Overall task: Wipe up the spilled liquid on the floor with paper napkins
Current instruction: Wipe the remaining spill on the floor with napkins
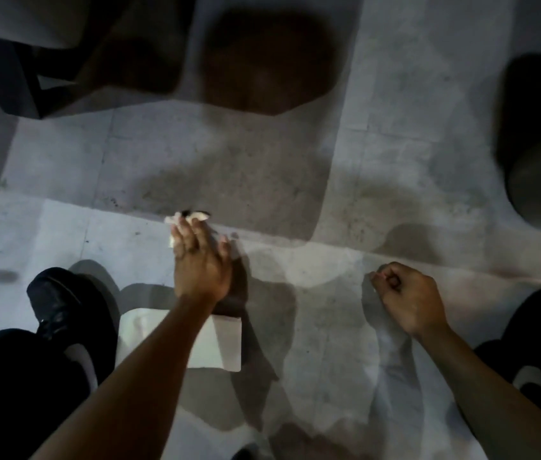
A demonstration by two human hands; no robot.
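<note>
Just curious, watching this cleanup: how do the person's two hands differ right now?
The left hand reaches forward with straight fingers pressing a crumpled napkin onto the floor; the right hand is curled into a loose fist and seems to hold nothing. The left is farther from the body, the right nearer. Both are bare and low over the floor.

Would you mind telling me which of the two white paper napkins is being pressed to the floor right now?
The crumpled napkin under the left hand's straight fingers; the flat napkin lies untouched beneath that forearm.

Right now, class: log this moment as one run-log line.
left hand: flat, pressing crumpled white paper napkin on grey floor | right hand: fisted, empty | white napkin stack: behind left wrist
</note>
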